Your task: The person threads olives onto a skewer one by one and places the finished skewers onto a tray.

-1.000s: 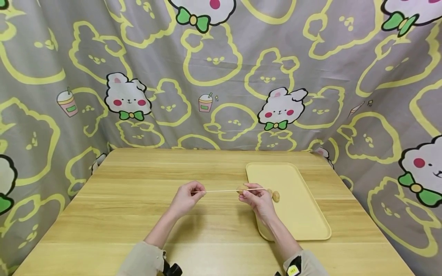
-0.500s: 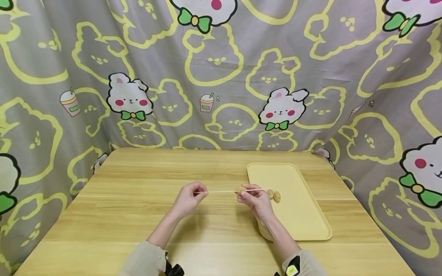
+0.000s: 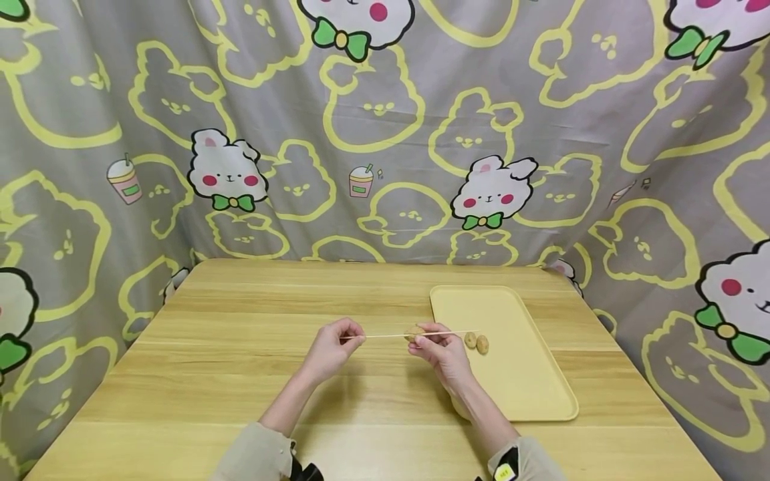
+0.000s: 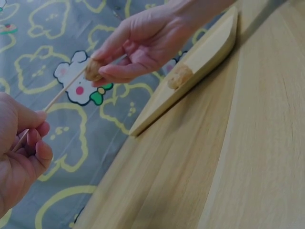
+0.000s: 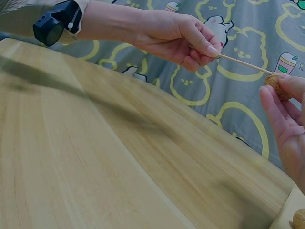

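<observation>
My left hand (image 3: 327, 347) pinches a thin wooden skewer (image 3: 385, 337) near one end, thumb against fingers. The skewer runs roughly level to the right, through a light-brown, rough-skinned ball of food (image 3: 412, 333). My right hand (image 3: 446, 355) holds that ball between thumb and fingertips, the skewer's far end showing beyond them. In the right wrist view the ball (image 5: 277, 87) looks round and wrinkled. Two similar balls, one brown ball (image 3: 470, 340) and another ball (image 3: 482, 344), lie side by side on the yellow tray (image 3: 529, 381), just right of my right hand.
The tray stands on the right part of a wooden table (image 3: 240, 394), its near left corner partly hidden by my right forearm. A grey curtain (image 3: 277, 100) with cartoon animals hangs behind and beside the table.
The ball in my right hand has moved left along the skewer, closer to my left hand. More of the skewer shows on its right. The two balls on the tray stay put.
</observation>
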Motion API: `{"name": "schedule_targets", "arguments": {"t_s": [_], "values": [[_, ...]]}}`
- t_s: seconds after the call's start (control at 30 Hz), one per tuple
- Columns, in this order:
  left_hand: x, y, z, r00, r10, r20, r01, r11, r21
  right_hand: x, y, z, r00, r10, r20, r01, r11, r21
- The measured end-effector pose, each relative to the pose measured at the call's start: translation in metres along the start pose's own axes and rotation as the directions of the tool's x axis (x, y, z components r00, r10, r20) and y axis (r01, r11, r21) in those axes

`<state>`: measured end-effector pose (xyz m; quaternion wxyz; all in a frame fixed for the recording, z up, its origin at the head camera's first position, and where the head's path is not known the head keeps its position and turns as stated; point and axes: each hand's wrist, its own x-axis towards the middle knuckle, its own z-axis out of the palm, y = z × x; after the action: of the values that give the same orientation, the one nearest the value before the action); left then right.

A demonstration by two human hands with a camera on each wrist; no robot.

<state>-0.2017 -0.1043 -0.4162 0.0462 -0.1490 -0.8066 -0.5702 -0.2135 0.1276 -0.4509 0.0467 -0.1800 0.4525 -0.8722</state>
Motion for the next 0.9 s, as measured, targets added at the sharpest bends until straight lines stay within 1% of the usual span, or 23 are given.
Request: {"name": "schedule_targets", "arguments": {"t_s": [0.17, 0.4, 0.6, 0.9], "values": [[-0.0003, -0.0001, 0.0014, 1.000, 0.016, 0.001, -0.016, 1.000, -0.005, -0.0001, 0.0025, 0.0012, 1.000, 0.009, -0.003, -0.009, 1.000, 0.010], [-0.0006, -0.0010, 0.0039, 1.000, 0.005, 0.009, -0.005, 1.000, -0.011, 0.0000, 0.0040, 0.0036, 1.000, 0.015, -0.005, -0.015, 1.000, 0.013], [-0.0001, -0.0006, 0.0053, 1.000, 0.012, 0.008, -0.012, 1.000, -0.007, 0.0011, 0.0048, 0.0053, 0.999, 0.028, -0.016, -0.027, 0.999, 0.018], [-0.0016, 0.0026, 0.0071, 1.000, 0.015, -0.002, -0.015, 1.000, 0.004, 0.0011, 0.0060, 0.0078, 1.000, 0.027, -0.005, -0.026, 0.999, 0.034]]}}
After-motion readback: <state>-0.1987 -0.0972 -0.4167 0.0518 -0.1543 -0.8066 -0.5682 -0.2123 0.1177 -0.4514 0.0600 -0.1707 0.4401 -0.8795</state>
